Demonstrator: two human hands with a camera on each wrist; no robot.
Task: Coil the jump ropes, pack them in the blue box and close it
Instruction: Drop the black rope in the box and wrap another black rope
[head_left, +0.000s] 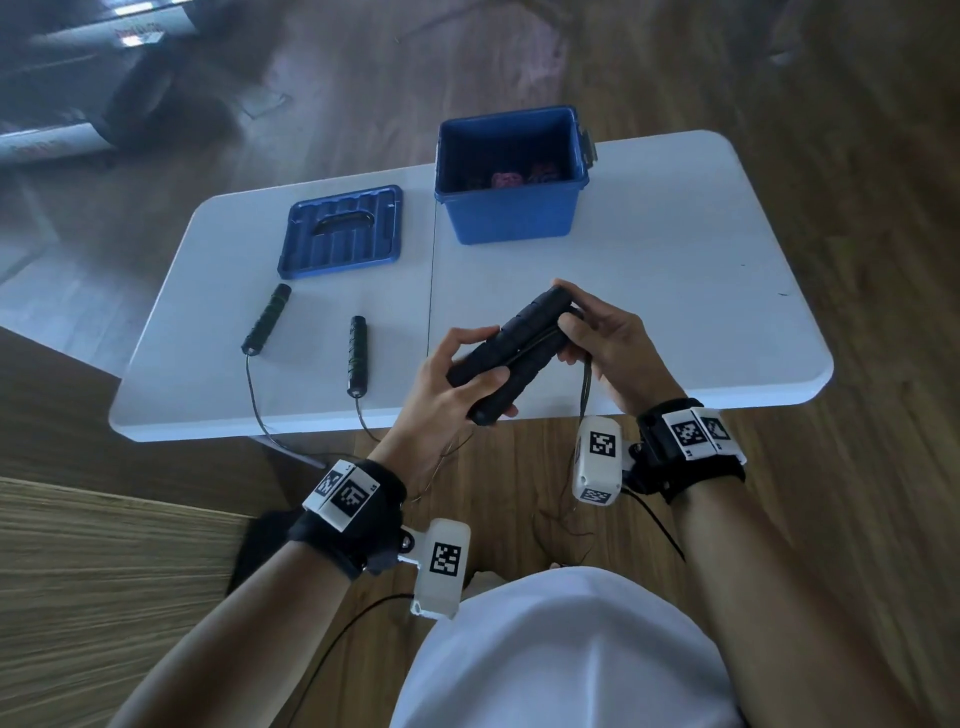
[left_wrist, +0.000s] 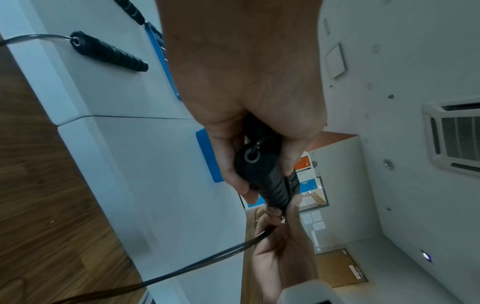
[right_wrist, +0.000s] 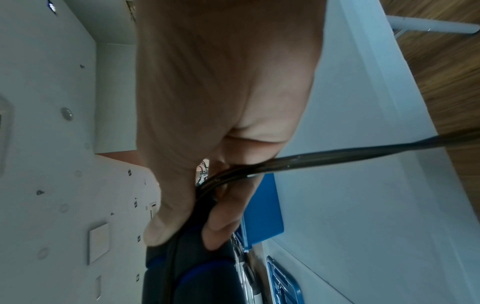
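Two black jump-rope handles (head_left: 511, 353) lie side by side in my hands above the table's near edge. My left hand (head_left: 457, 371) grips their near ends (left_wrist: 262, 174). At the far ends, my right hand (head_left: 582, 325) pinches the thin black rope (right_wrist: 311, 160), which hangs down past the table edge (head_left: 586, 395). A second rope's two black handles (head_left: 267, 318) (head_left: 357, 354) lie on the white table (head_left: 649, 291) at the left, cords trailing off the near edge. The open blue box (head_left: 511, 208) stands at the back with coloured things inside. Its blue lid (head_left: 343, 231) lies flat to the left.
The table is a white folding one on a wooden floor (head_left: 857, 156). Blurred grey equipment (head_left: 104, 78) sits on the floor at the far left. A light wooden surface (head_left: 104, 571) lies near my left arm.
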